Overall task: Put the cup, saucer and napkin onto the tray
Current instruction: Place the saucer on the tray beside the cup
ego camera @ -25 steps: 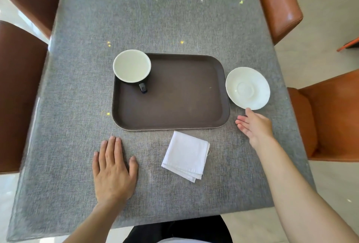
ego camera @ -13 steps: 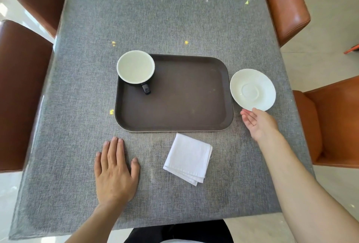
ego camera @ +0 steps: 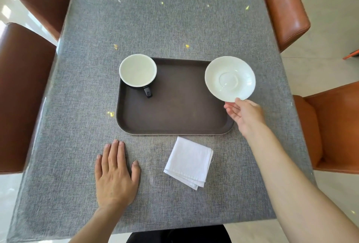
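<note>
A dark brown tray (ego camera: 174,114) lies in the middle of the grey table. A black cup (ego camera: 138,70) with a white inside stands in the tray's far left corner, its handle towards me. My right hand (ego camera: 244,115) grips the near rim of the white saucer (ego camera: 230,78) and holds it lifted over the tray's far right corner. A folded white napkin (ego camera: 189,162) lies on the table just in front of the tray. My left hand (ego camera: 115,174) rests flat on the table, left of the napkin, fingers spread and holding nothing.
Brown leather chairs (ego camera: 25,95) stand along the left side and orange-brown chairs (ego camera: 283,7) along the right. The grey tablecloth (ego camera: 174,19) carries small yellow specks. The table's near edge runs just below my left wrist.
My right hand took hold of the saucer, lifted it off the table to the right of the tray and carried it left over the tray's right corner. My left hand stayed put.
</note>
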